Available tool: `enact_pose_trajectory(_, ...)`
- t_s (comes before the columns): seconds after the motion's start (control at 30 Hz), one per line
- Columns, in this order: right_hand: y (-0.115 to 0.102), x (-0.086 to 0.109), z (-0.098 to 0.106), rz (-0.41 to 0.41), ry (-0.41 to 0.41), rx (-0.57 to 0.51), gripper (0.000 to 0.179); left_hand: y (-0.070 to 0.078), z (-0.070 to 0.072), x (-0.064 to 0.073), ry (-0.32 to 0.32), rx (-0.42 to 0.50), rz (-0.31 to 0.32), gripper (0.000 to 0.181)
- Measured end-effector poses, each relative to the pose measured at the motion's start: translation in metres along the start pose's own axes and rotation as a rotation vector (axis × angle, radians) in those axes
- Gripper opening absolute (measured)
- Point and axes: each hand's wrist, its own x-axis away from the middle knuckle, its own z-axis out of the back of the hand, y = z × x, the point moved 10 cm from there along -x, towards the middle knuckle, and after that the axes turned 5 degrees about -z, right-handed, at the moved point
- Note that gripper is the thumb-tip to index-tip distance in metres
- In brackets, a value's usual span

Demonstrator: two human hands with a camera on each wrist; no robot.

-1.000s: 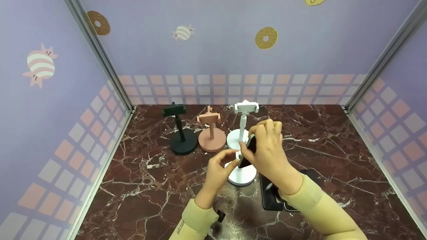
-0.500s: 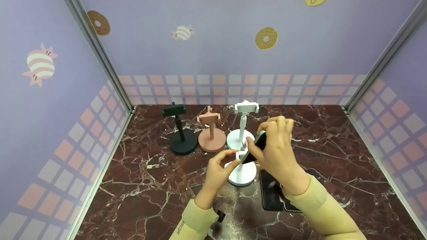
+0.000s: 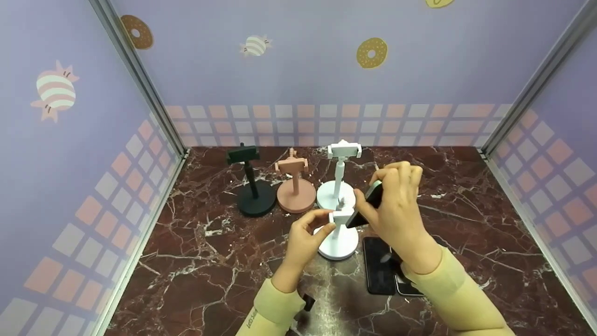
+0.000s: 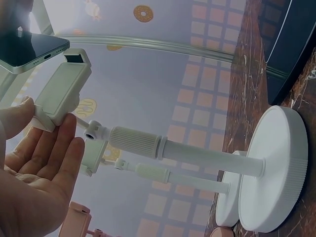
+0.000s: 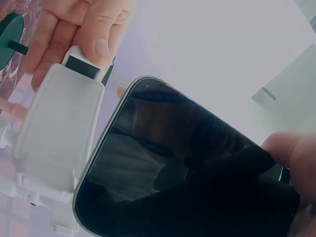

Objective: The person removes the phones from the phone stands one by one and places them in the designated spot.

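Note:
A smartphone (image 5: 163, 163) with a dark screen and pale edge is gripped by my right hand (image 3: 396, 212), tilted in the air. Its lower end is close to the clamp (image 4: 64, 86) of the nearer white phone stand (image 3: 338, 245); in the right wrist view it overlaps the clamp's edge, and I cannot tell if they touch. With thumb and fingers my left hand (image 3: 305, 238) pinches one end of that clamp. The clamp's face shows bare. The stand's round base sits on the table, its post upright.
Behind stand another white phone stand (image 3: 344, 150), a pink phone stand (image 3: 296, 196) and a black phone stand (image 3: 256, 198). Dark phones (image 3: 378, 273) lie on the marbled table (image 3: 210, 261) under my right forearm. Patterned panels (image 3: 303, 70) enclose the back and sides.
My right hand has moved right with the smartphone, drawing it away from the clamp and uncovering more of the clamp's face. The left hand has stayed on the clamp.

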Motion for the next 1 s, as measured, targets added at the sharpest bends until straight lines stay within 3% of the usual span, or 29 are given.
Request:
enact_pose_trajectory(0.73, 0.019, 0.009, 0.005, -0.081, -0.02, 0.029, 0.033, -0.005, 0.001, 0.001, 0.007, 0.025, 0.038, 0.031)
enact_pose_trajectory(1.0, 0.027, 0.014, 0.006, -0.107, -0.027, 0.044, 0.033, -0.004, 0.002, 0.002, 0.009, 0.038, 0.019, 0.03)
